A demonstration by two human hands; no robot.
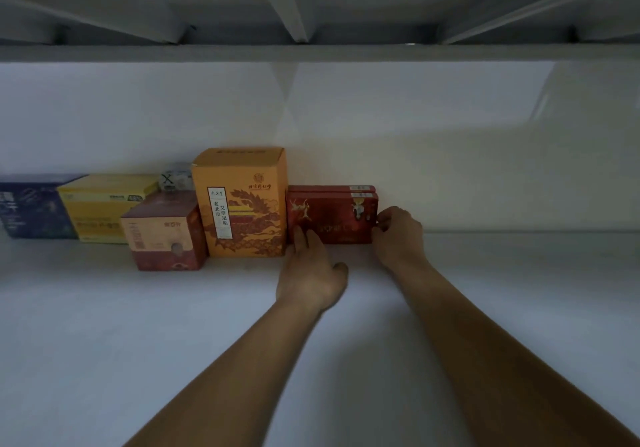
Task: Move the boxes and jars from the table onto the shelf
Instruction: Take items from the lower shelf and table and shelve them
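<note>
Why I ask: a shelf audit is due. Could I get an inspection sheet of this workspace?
Surface: white shelf, dimly lit.
Job's things: two flat red boxes stand on edge, one behind the other, right of the tall orange box. Further left are a maroon box, a yellow box and a blue box. A small white box sits behind them. No jars seen.
Clutter: nothing seen.
Hands: the left hand touches the red boxes' front with straight fingers. The right hand grips their right end.
Cables: nothing seen.
Surroundings: white wall behind, upper board overhead.
</note>
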